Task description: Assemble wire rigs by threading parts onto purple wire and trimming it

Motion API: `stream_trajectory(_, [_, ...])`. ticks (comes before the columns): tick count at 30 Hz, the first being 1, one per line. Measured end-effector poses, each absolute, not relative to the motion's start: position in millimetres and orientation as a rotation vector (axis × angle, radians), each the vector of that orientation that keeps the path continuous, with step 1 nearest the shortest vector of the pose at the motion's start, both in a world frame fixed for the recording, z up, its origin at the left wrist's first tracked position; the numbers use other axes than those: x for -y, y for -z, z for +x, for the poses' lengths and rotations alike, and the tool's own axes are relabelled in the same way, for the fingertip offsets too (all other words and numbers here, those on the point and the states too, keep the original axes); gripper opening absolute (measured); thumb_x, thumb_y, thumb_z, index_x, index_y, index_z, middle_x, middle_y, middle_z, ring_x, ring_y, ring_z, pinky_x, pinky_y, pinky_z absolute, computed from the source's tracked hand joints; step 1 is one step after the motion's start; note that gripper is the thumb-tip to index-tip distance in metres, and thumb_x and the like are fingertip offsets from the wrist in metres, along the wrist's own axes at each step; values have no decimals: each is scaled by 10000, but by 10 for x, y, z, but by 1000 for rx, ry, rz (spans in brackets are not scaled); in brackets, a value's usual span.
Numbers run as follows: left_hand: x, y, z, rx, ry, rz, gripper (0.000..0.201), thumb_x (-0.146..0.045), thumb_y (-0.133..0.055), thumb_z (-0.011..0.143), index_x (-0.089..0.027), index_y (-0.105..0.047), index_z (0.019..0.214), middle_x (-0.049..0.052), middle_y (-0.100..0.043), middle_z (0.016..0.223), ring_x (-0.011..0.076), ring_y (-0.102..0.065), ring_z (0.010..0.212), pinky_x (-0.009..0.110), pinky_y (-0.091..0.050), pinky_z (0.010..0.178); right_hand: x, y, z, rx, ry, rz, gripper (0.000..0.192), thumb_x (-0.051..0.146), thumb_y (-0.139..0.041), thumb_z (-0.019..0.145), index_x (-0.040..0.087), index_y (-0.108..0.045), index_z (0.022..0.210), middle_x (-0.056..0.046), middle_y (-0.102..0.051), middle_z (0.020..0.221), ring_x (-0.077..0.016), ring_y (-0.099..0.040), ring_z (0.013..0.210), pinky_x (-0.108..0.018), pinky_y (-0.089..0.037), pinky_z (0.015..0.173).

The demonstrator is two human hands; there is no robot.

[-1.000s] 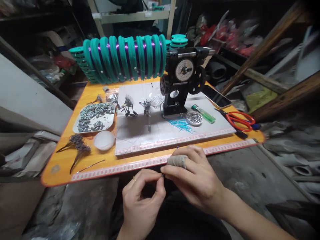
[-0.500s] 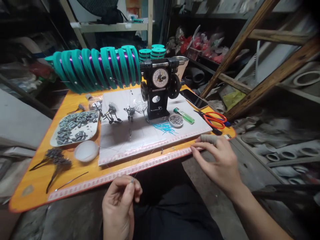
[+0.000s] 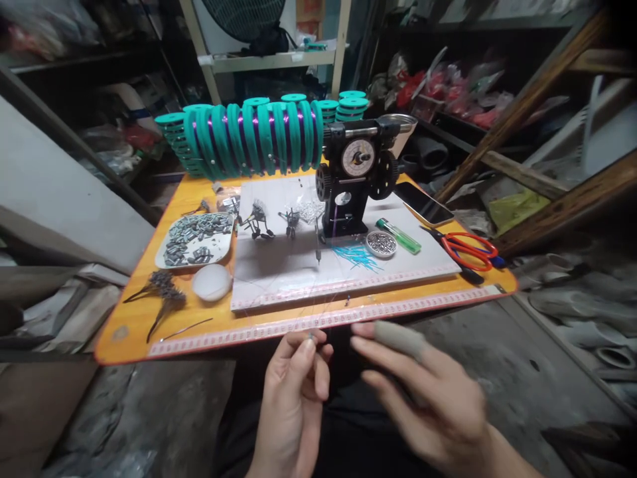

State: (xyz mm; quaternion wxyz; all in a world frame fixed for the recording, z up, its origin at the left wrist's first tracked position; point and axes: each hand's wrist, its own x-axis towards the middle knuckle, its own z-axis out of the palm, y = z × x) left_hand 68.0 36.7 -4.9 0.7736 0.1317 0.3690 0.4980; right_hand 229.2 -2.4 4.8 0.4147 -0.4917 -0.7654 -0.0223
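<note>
Right hand (image 3: 423, 392), open-fingered, has swung back from the tabletop (image 3: 129, 318) edge toward the left hand (image 3: 296, 392), which pinches a small bead (image 3: 309, 336) on thin line below the tabletop edge

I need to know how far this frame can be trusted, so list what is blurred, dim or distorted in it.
Head view: the right hand is smeared by motion blur, while the left hand is sharper, pinching a tiny bit at its fingertips; the orange table and black winding machine are well lit and crisp; the shelves behind sink into shadow; the wide lens bows the table's edge and stretches the corners.
</note>
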Motion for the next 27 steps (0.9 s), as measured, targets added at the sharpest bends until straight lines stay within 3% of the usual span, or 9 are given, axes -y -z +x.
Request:
stream_trajectory(3, [-399, 62, 651, -787, -971, 226, 162, -218, -818, 722, -123, -692, 758, 23, -724, 828, -25, -463, 461, 169, -550, 778, 98, -39, 2456, 1805, 207, -1286, 432, 27, -630, 823, 180, -642, 1227, -77, -674, 1185, -177, -655, 1038, -286, -532, 932])
stream_trajectory(6, [-460, 52, 647, -699, -792, 175, 162, -201, -802, 737, -103, -673, 740, 23, -696, 728, -34, -395, 420, 169, -543, 750, 93, -33, 2522, 1855, 288, -1243, 513, -22, -649, 790, 206, -638, 1249, -47, -694, 1160, -161, -672, 1000, -270, -544, 929])
stream_trajectory(11, [-544, 39, 676, -594, -685, 195, 148, -183, -745, 790, -117, -615, 762, -50, -555, 606, -19, -312, 438, 204, -520, 696, -120, -51, 2489, 2107, 167, -1148, 490, 9, -547, 881, 179, -569, 1341, -118, -563, 1379, -206, -641, 1117, -321, -556, 957])
stream_trajectory(13, [-573, 39, 672, -602, -727, 318, 219, -208, -744, 788, -130, -556, 707, -55, -476, 586, 16, -357, 503, 173, -454, 605, -236, -67, 2474, 2127, 130, -1105, 448, 28, -536, 899, 142, -573, 1331, -149, -625, 1257, -239, -647, 1079, -374, -563, 934])
stream_trajectory(16, [-619, 30, 621, -695, -837, 637, 290, -285, -738, 798, -140, -516, 680, -55, -404, 583, 40, -354, 551, 149, -331, 527, -409, -127, 2444, 2090, 120, -1017, 344, 44, -602, 870, 121, -645, 1202, -115, -666, 959, -243, -644, 959, -401, -568, 853])
stream_trajectory(19, [-654, -4, 539, -896, -899, 1024, 244, -324, -696, 831, -147, -553, 744, -40, -444, 638, 50, -347, 562, 161, -292, 504, -580, -230, 2379, 2076, 39, -982, 230, 34, -569, 882, 145, -654, 1064, -109, -636, 1005, -205, -630, 976, -338, -562, 831])
stream_trajectory(22, [-681, -48, 472, -1018, -883, 1328, 202, -290, -615, 880, -167, -531, 744, -34, -461, 653, 62, -373, 552, 175, -301, 488, -737, -331, 2293, 2186, -99, -906, 207, 45, -444, 928, 163, -596, 1004, -94, -629, 997, -171, -630, 938, -351, -540, 895])
stream_trajectory(27, [-756, -39, 404, -1092, -1062, 2076, 97, -129, -580, 859, -186, -564, 782, 4, -567, 729, 116, -559, 652, 215, -413, 585, -873, -401, 2177, 2285, -126, -1065, 211, 28, -412, 890, 146, -575, 955, -39, -518, 802, -145, -517, 675, -250, -458, 580])
